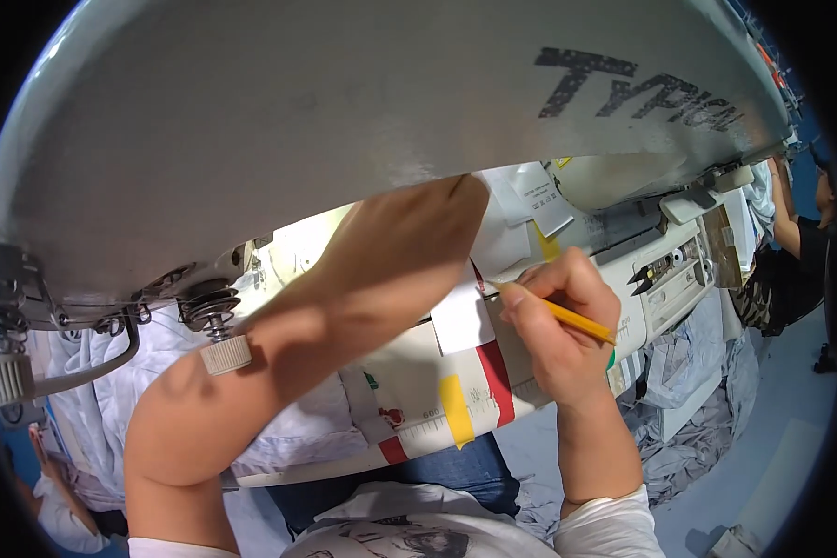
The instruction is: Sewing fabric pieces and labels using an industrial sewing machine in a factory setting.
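My right hand (567, 321) is closed round a yellow pencil (581, 322). The pencil's tip points left, by the upper right edge of a small white slip of paper (463, 325) on the sewing machine's table. My left forearm crosses beneath the grey sewing machine head (344, 102). Of my left hand (428, 209) only the back shows; its fingers are hidden behind the machine, so what they touch cannot be seen. Beyond the pencil lie white papers and a printed label (541, 200).
Yellow tape (456, 411) and red tape (496, 383) mark the table edge by a printed ruler. Small black thread snips (656, 272) lie to the right. White cloth (293, 423) spreads at left; fabric heaps (693, 446) sit at lower right. Other people work at both sides.
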Tool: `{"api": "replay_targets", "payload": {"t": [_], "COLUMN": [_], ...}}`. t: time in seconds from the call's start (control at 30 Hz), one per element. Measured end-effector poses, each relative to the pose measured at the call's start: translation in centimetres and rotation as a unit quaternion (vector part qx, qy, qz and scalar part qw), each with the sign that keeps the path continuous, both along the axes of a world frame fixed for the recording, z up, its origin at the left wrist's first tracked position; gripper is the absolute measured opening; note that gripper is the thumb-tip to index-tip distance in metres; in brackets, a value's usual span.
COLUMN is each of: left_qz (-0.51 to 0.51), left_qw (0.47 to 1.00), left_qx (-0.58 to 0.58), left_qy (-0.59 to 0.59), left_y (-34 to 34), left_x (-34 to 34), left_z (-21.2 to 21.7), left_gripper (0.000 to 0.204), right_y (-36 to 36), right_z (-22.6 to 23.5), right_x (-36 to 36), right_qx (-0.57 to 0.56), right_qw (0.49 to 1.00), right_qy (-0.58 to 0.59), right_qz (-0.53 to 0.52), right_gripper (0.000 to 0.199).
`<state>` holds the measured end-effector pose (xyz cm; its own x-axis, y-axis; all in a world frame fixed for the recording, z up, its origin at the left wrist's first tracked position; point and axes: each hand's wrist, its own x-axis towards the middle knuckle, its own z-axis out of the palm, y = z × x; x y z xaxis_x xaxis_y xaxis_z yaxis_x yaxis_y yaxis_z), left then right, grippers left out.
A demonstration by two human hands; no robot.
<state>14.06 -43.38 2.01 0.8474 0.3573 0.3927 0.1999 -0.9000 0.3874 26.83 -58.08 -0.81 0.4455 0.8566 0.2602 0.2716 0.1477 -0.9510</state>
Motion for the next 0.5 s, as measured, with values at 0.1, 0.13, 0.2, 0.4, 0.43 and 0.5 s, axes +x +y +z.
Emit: {"api": "replay_targets", "payload": {"t": [0.1, 0.13, 0.2, 0.4, 0.43, 0.5], "left_qz": [-0.086, -0.087, -0.07, -0.07, -0.07, -0.062], "left_qw": [0.994, 0.993, 0.994, 0.996, 0.996, 0.996], "left_qx": [-0.072, -0.074, -0.079, -0.06, -0.061, -0.062], "left_qy": [-0.017, -0.017, -0.008, 0.0, -0.001, 0.0], "left_y": [-1.0, -1.2, -1.4, -1.3, -1.3, -1.4], "left_x": [-2.7, -2.8, -3.3, -3.6, -3.6, -3.5], "left_z": [-0.1, -0.4, -0.7, -0.8, -0.7, -0.7], "left_gripper": [0.015, 0.015, 0.015, 0.018, 0.018, 0.019], "right_y": [0.4, 0.4, 0.7, 1.2, 1.1, 1.0], "right_z": [0.2, 0.3, 0.5, 0.5, 0.6, 0.4], "right_x": [-0.1, -0.2, -0.3, -0.7, -0.7, -0.5], "right_qx": [-0.025, -0.028, -0.025, -0.018, -0.02, -0.011], "right_qw": [0.997, 0.997, 0.994, 0.987, 0.987, 0.985], "right_qy": [-0.055, -0.056, -0.09, -0.148, -0.149, -0.156], "right_qz": [0.049, 0.048, 0.06, 0.06, 0.061, 0.071], "right_gripper": [0.019, 0.019, 0.019, 0.018, 0.018, 0.018]}}
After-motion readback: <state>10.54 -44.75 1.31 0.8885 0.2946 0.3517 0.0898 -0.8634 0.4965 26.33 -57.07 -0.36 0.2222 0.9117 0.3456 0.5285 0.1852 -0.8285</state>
